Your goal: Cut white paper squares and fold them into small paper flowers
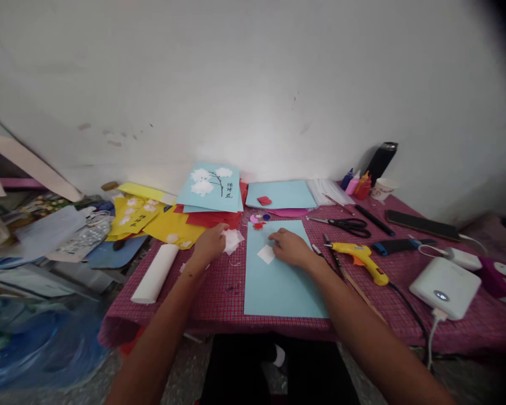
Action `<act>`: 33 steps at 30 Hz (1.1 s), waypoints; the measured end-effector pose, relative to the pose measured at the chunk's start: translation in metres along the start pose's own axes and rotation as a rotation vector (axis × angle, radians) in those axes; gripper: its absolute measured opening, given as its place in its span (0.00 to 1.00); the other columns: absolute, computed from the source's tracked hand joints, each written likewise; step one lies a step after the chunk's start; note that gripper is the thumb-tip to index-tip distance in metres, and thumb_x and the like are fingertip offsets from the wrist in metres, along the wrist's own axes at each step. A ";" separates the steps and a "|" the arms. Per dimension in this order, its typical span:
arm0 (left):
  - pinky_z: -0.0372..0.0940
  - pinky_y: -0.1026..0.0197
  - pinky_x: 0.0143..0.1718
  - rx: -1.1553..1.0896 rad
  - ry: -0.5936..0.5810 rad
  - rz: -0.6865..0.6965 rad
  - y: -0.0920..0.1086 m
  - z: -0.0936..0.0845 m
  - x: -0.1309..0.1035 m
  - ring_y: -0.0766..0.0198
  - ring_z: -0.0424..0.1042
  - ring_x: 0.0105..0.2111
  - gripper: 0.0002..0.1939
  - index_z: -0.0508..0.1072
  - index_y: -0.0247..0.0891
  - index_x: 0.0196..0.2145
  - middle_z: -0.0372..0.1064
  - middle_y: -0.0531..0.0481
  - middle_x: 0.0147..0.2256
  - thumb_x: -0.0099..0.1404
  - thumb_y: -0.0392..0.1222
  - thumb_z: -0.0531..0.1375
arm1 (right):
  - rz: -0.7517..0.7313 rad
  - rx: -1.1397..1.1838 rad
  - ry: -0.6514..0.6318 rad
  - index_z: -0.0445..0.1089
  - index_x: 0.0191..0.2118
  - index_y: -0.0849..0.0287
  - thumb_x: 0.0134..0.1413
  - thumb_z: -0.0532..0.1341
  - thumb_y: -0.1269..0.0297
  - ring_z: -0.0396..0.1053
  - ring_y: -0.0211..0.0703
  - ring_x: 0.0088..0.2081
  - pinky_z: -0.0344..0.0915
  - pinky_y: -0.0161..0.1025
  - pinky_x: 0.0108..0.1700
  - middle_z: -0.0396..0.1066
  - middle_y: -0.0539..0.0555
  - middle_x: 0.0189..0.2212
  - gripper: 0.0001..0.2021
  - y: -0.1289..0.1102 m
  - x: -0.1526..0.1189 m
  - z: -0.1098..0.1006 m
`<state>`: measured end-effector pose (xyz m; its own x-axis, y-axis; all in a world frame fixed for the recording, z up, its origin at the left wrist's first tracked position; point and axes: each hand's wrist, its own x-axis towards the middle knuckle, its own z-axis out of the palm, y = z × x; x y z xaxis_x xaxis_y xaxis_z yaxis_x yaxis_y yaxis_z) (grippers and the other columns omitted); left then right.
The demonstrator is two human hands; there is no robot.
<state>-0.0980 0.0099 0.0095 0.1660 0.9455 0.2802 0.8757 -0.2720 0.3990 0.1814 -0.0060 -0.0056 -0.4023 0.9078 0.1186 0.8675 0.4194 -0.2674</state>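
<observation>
My left hand (211,246) is closed at the edge of a small pile of white tissue paper (235,241), pinching it against the checked tablecloth. Above the light blue sheet (284,292), my right hand (293,247) has bent fingers spread apart, with nothing visible in them. Its fingertips are just beside a white paper square (266,254) lying on that sheet; I cannot tell whether they touch it. Small pink, red and dark paper circles (258,226) lie at the sheet's far edge.
Left: a white paper roll (155,274), yellow sheets (168,228) and a blue flower picture (211,185). Right: scissors (346,225), a yellow glue gun (358,259), paint bottles (358,184), a black flask (382,163) and a white power bank (444,287) with cables.
</observation>
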 end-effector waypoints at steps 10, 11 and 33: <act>0.54 0.53 0.56 -0.217 0.329 0.173 0.056 0.000 0.002 0.54 0.63 0.50 0.16 0.71 0.38 0.46 0.69 0.42 0.46 0.61 0.34 0.54 | -0.068 -0.011 -0.006 0.70 0.47 0.54 0.54 0.56 0.66 0.67 0.44 0.39 0.58 0.36 0.38 0.65 0.57 0.43 0.15 -0.007 -0.005 0.002; 0.56 0.54 0.55 -0.260 0.312 0.185 0.066 0.003 0.004 0.55 0.64 0.49 0.15 0.72 0.39 0.45 0.69 0.44 0.45 0.61 0.34 0.54 | -0.054 -0.008 -0.001 0.71 0.45 0.55 0.53 0.57 0.65 0.67 0.44 0.38 0.58 0.36 0.38 0.65 0.57 0.43 0.13 -0.007 -0.004 0.002; 0.50 0.68 0.21 -0.821 -0.233 -0.104 0.073 0.063 0.010 0.70 0.60 0.20 0.13 0.74 0.32 0.31 0.65 0.54 0.21 0.57 0.45 0.57 | 0.106 0.496 0.416 0.68 0.38 0.58 0.54 0.53 0.65 0.65 0.39 0.30 0.58 0.34 0.33 0.71 0.51 0.31 0.09 -0.014 0.007 0.014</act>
<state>-0.0040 0.0104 -0.0136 0.2711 0.9609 0.0567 0.3011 -0.1406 0.9432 0.1625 -0.0061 -0.0141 -0.0890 0.9116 0.4012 0.6183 0.3664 -0.6953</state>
